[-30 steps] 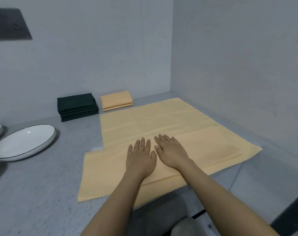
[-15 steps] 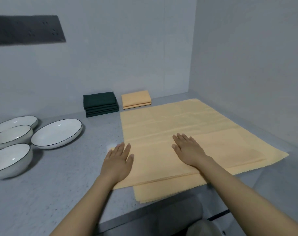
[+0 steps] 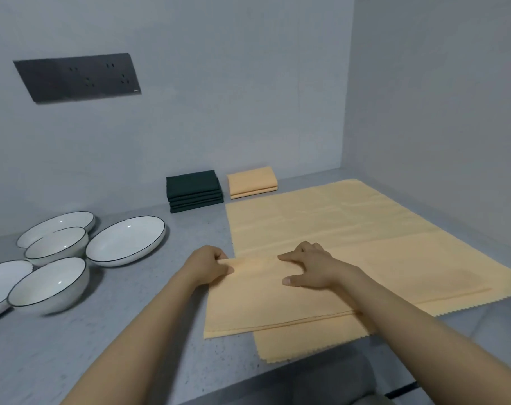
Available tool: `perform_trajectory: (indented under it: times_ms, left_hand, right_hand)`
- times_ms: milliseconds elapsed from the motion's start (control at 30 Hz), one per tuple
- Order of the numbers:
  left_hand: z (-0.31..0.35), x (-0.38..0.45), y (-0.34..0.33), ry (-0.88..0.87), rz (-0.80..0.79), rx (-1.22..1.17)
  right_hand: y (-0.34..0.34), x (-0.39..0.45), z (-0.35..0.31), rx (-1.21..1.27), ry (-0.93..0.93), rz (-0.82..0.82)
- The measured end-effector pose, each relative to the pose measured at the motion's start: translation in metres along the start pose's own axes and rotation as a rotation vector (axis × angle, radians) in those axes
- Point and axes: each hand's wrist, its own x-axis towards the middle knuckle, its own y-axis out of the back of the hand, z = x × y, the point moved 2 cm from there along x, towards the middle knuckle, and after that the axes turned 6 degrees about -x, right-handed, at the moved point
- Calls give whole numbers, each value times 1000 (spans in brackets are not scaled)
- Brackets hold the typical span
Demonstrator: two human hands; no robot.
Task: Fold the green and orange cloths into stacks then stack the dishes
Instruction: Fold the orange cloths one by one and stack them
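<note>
Grey counter (image 3: 73, 346) cut off your elbows; your left hand (image 3: 207, 266) and right hand (image 3: 309, 268) pinched the orange cloth (image 3: 365, 244), partly folded.

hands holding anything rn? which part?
Left hand pinches the folded orange cloth at its far left corner. Right hand grips the same far edge, a little to the right.

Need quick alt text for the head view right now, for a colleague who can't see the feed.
Both hands grip the top orange cloth on a grey counter: left hand pinches its left edge, right hand curls over its middle. Folded green stack and orange stack sit behind; white dishes lie unstacked left.
</note>
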Motion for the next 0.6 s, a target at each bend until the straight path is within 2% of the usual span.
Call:
perform_trajectory:
  times_ms: [133, 267, 367, 601]
  left_hand:
    - [-7, -9, 10, 130, -74, -378]
    - [-13, -21, 17, 226, -200, -293]
    - [-9, -27, 22, 224, -189, -239]
    - [12, -27, 35, 171, -131, -583]
  right_hand:
    - [4, 6, -2, 18, -17, -68]
    - [6, 6, -2, 25, -24, -158]
    - [9, 1, -6, -6, -17, -211]
    - [5, -17, -8, -101, 35, -322]
